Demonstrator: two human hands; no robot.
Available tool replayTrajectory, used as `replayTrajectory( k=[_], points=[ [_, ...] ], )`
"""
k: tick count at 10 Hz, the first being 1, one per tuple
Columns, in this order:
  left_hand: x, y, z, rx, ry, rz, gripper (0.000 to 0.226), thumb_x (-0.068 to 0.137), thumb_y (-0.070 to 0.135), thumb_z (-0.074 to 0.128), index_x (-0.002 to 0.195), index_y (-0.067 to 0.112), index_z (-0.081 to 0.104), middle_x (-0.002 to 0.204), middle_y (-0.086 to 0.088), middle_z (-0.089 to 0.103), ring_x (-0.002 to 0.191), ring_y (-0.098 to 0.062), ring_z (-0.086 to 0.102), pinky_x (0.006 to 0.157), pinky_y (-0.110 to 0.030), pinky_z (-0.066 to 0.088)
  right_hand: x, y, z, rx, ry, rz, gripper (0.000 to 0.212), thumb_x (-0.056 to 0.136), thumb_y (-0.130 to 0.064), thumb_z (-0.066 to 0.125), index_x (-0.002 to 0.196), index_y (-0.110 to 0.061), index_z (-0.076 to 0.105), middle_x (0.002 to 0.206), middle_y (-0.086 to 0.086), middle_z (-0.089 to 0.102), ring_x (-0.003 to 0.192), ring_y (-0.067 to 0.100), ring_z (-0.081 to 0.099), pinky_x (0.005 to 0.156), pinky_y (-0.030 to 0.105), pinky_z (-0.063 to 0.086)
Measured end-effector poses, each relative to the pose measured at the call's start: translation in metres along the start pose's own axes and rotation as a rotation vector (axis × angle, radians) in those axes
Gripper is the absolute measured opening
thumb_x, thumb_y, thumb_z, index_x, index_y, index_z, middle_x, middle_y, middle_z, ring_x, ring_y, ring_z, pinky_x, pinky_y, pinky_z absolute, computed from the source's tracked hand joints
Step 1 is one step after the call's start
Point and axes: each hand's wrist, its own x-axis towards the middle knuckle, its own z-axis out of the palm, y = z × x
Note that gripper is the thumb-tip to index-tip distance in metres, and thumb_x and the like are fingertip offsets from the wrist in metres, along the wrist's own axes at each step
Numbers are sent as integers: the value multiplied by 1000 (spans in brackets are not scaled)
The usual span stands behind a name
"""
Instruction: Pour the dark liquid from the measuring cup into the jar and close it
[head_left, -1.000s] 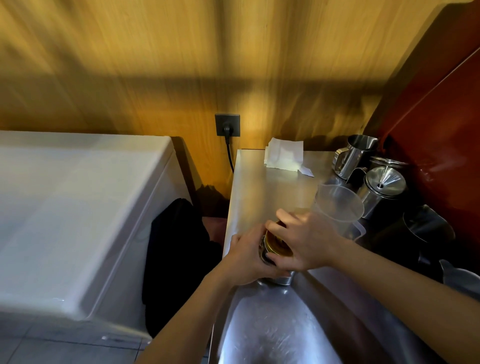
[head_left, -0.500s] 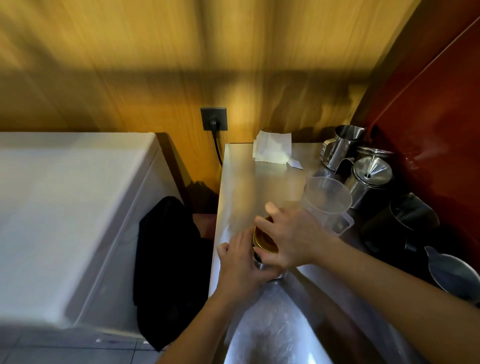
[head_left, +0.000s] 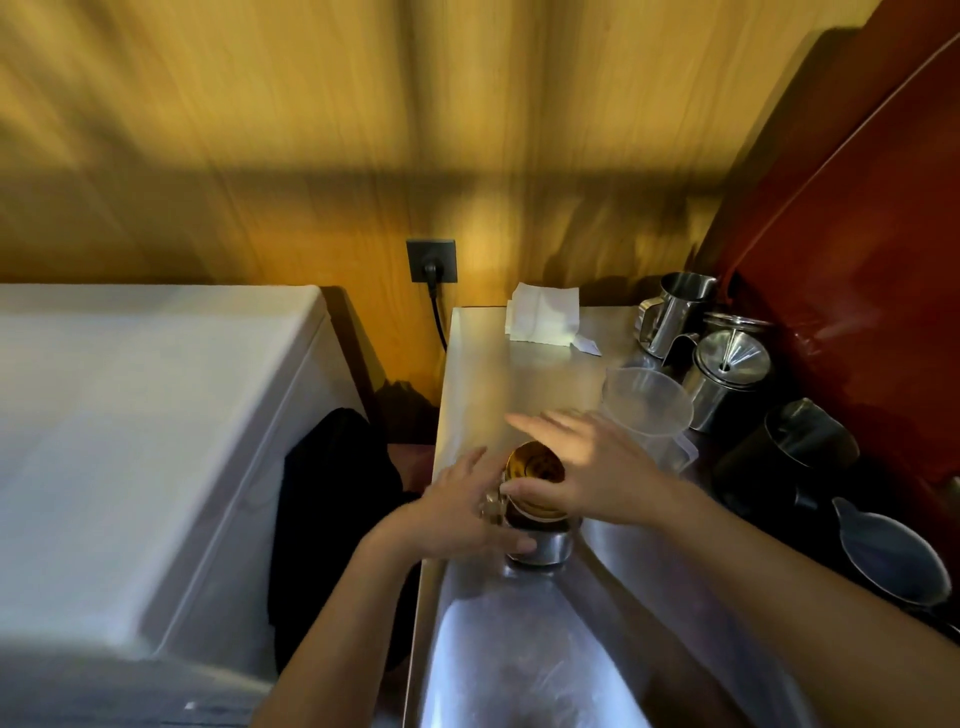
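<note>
A glass jar (head_left: 540, 545) with dark liquid stands on the steel counter (head_left: 498, 364) near its left edge. A gold lid (head_left: 535, 470) sits tilted on the jar's mouth. My left hand (head_left: 457, 514) wraps the jar's left side and holds it. Over the lid lies my right hand (head_left: 597, 467), thumb pressed on the near rim and fingers stretched out and blurred. The clear plastic measuring cup (head_left: 649, 410) stands just right of that hand and looks empty.
Steel pitchers (head_left: 675, 312), a lidded steel pot (head_left: 727, 374), a black jug (head_left: 789, 457) and a grey jug (head_left: 888, 561) crowd the counter's right side by a red wall. White paper (head_left: 543, 312) lies at the back. A white appliance (head_left: 130, 415) stands left, across a gap.
My right hand's fingers have opened and spread out over the lid, which shows more of its gold top. The view shifted slightly. My left hand stays on the jar.
</note>
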Motion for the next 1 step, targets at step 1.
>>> replayTrajectory(
  k=[1],
  points=[
    [-11,13,-29,-194,-5,102,72,79,34,71,137,45,30,152,9,28,135,9,23,108,-15,19,9,6,-12,84,-1,84,56,84,-53,51,128,-20,45,122,4,55,112,22,48,90,35,35]
  ],
)
